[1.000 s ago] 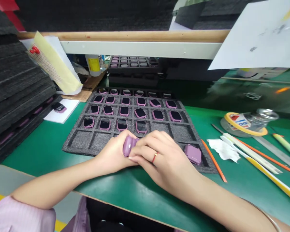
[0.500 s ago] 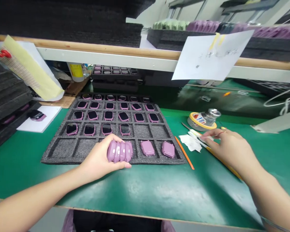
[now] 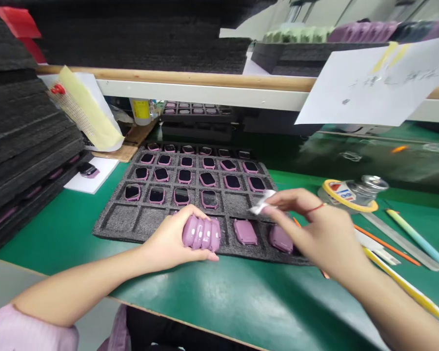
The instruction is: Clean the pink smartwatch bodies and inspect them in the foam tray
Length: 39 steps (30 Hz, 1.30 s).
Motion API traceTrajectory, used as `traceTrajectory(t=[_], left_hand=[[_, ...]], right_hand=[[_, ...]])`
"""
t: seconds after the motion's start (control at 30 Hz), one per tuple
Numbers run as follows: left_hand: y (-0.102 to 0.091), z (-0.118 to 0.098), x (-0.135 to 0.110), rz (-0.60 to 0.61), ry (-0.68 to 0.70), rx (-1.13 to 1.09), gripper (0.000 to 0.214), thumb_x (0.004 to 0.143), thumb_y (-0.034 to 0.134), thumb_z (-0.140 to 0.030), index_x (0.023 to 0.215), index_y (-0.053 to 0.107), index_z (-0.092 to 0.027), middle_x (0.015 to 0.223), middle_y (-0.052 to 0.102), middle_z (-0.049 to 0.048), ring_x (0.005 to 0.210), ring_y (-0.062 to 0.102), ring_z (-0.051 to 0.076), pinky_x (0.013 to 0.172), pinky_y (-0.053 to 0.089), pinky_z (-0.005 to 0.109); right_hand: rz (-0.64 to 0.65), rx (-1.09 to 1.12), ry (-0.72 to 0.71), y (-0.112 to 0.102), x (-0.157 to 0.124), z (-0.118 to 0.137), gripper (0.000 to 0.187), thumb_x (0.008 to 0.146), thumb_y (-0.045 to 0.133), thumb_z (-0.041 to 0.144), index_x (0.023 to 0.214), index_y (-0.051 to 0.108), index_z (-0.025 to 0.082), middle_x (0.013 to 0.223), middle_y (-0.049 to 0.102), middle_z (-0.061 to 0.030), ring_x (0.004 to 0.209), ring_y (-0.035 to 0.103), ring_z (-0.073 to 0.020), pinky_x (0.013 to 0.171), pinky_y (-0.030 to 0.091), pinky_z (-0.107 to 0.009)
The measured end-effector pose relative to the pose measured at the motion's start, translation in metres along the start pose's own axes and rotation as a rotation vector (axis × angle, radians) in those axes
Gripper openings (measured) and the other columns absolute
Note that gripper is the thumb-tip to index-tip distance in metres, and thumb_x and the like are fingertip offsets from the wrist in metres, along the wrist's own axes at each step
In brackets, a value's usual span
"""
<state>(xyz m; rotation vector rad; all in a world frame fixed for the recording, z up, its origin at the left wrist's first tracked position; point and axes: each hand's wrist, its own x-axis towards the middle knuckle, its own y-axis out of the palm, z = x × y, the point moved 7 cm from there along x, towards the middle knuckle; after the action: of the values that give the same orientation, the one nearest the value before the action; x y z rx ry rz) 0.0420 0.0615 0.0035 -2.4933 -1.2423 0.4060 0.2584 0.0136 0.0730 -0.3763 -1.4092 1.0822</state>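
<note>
My left hand (image 3: 177, 239) is wrapped round a row of several pink watch cases (image 3: 202, 234), pressed side by side over the front of the black foam tray (image 3: 149, 218). Between the thumb and fingers of my right hand (image 3: 314, 224) is a crumpled white wipe (image 3: 262, 202), held above the tray's right side. Two pink watch cases lie back up in front compartments: one pink case (image 3: 245, 232) in the open, the other pink case (image 3: 281, 239) partly behind my right hand. Watches with dark screens (image 3: 209, 198) fill most compartments farther back.
At the right are a glass bottle with a metal top (image 3: 369, 190), a roll of yellow tape (image 3: 331, 187), a steel ruler (image 3: 402, 240) and pens. Stacked foam trays (image 3: 29, 126) stand at the left, near a watch (image 3: 89, 169) on white paper. A shelf edge (image 3: 205, 83) crosses above.
My right hand has moved left from beside the bottle to above the tray, carrying the white wipe. My left hand keeps its hold on the watch cases. The view has turned left.
</note>
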Motion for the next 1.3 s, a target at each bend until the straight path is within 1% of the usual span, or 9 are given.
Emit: traceTrajectory(t=[0.1, 0.2, 0.43, 0.6, 0.73, 0.9, 1.03, 1.13, 1.3], left_hand=[[0.001, 0.000, 0.000, 0.013, 0.019, -0.038, 0.057, 0.060, 0.090, -0.040, 0.101, 0.054, -0.023, 0.091, 0.066, -0.0018, 0.081, 0.059, 0.018, 0.075, 0.045, 0.031], [0.002, 0.001, 0.001, 0.029, 0.026, -0.086, 0.054, 0.060, 0.090, -0.039, 0.094, 0.051, -0.023, 0.081, 0.061, -0.0050, 0.072, 0.052, 0.015, 0.067, 0.041, 0.027], [0.001, 0.001, 0.001, 0.025, -0.025, -0.045, 0.059, 0.058, 0.092, -0.040, 0.095, 0.050, -0.023, 0.079, 0.060, -0.0059, 0.072, 0.053, 0.015, 0.066, 0.040, 0.027], [0.002, -0.001, 0.002, 0.038, 0.011, -0.112, 0.055, 0.059, 0.092, -0.038, 0.093, 0.051, -0.023, 0.080, 0.061, -0.0054, 0.072, 0.053, 0.015, 0.065, 0.039, 0.026], [0.001, 0.001, 0.003, 0.030, -0.023, -0.075, 0.056, 0.059, 0.091, -0.038, 0.095, 0.051, -0.023, 0.079, 0.059, -0.0062, 0.071, 0.053, 0.014, 0.066, 0.041, 0.027], [0.002, 0.000, 0.003, 0.029, 0.000, -0.072, 0.056, 0.060, 0.090, -0.039, 0.098, 0.052, -0.023, 0.084, 0.063, -0.0043, 0.074, 0.054, 0.015, 0.067, 0.042, 0.027], [0.001, 0.001, 0.003, 0.006, -0.010, -0.019, 0.058, 0.058, 0.092, -0.038, 0.097, 0.051, -0.024, 0.082, 0.064, -0.0048, 0.075, 0.057, 0.017, 0.071, 0.045, 0.031], [0.001, 0.000, 0.002, -0.011, 0.030, -0.032, 0.058, 0.058, 0.091, -0.035, 0.099, 0.052, -0.023, 0.087, 0.067, -0.0025, 0.081, 0.062, 0.019, 0.077, 0.048, 0.034], [-0.002, -0.004, -0.002, -0.093, 0.116, -0.067, 0.058, 0.059, 0.091, -0.033, 0.102, 0.054, -0.022, 0.098, 0.070, 0.0037, 0.099, 0.067, 0.026, 0.087, 0.052, 0.041]], right_hand=[[0.139, 0.416, -0.175, 0.023, 0.010, 0.067, 0.005, 0.096, 0.064, 0.020, 0.093, 0.066, 0.024, 0.087, 0.076, -0.0014, 0.079, 0.073, -0.0159, 0.074, 0.060, -0.028], [0.167, 0.546, -0.302, 0.041, 0.015, 0.095, 0.010, 0.097, 0.062, 0.020, 0.091, 0.069, 0.022, 0.090, 0.072, -0.0045, 0.085, 0.068, -0.0173, 0.078, 0.058, -0.031], [0.055, 0.546, -0.135, 0.055, 0.023, 0.066, 0.008, 0.092, 0.066, 0.012, 0.090, 0.066, 0.020, 0.084, 0.068, -0.0032, 0.077, 0.066, -0.0149, 0.072, 0.056, -0.028], [0.116, 0.571, -0.302, 0.051, 0.019, 0.078, 0.008, 0.095, 0.063, 0.015, 0.095, 0.067, 0.021, 0.087, 0.070, -0.0037, 0.079, 0.065, -0.0158, 0.073, 0.057, -0.030], [0.098, 0.487, -0.278, 0.044, 0.023, 0.072, 0.008, 0.094, 0.064, 0.015, 0.094, 0.067, 0.022, 0.088, 0.070, -0.0046, 0.081, 0.066, -0.0167, 0.074, 0.057, -0.032], [0.243, 0.457, -0.373, 0.045, 0.020, 0.082, 0.014, 0.099, 0.059, 0.024, 0.093, 0.071, 0.020, 0.084, 0.071, -0.0044, 0.077, 0.063, -0.0170, 0.071, 0.054, -0.033], [0.152, 0.304, -0.329, 0.041, 0.027, 0.061, 0.013, 0.098, 0.059, 0.020, 0.090, 0.068, 0.017, 0.085, 0.071, -0.0075, 0.079, 0.065, -0.0194, 0.072, 0.056, -0.035], [0.205, 0.284, -0.248, 0.037, 0.031, 0.043, 0.010, 0.098, 0.060, 0.021, 0.091, 0.067, 0.020, 0.087, 0.071, -0.0054, 0.080, 0.068, -0.0183, 0.071, 0.056, -0.032], [0.131, 0.047, -0.152, 0.007, 0.042, 0.020, 0.035, 0.101, 0.051, 0.047, 0.084, 0.069, 0.022, 0.079, 0.072, -0.0040, 0.066, 0.067, -0.0171, 0.061, 0.053, -0.032]])
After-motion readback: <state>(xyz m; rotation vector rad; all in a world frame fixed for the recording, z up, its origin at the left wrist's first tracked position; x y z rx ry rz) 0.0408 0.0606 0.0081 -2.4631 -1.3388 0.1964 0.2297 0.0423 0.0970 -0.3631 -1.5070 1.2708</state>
